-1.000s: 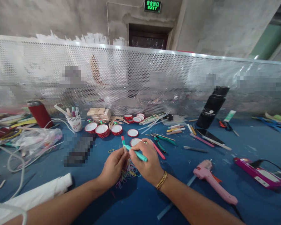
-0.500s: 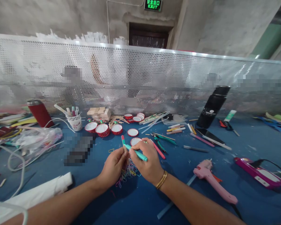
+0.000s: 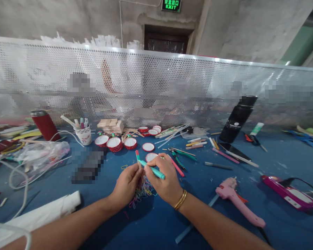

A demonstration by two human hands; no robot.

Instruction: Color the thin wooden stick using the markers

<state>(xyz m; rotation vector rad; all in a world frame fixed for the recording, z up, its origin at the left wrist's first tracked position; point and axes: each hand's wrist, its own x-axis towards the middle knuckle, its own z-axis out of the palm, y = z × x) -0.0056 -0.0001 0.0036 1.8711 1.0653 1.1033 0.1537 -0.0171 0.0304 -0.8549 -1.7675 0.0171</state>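
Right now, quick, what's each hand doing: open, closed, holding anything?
Left hand: closed, grip on a stick.
Right hand: closed, grip on a teal marker, tip at the stick.

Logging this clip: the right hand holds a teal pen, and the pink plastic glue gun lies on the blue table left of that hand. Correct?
No: the head view shows the pink plastic glue gun lying on the blue table right of the right hand, which holds the teal pen.
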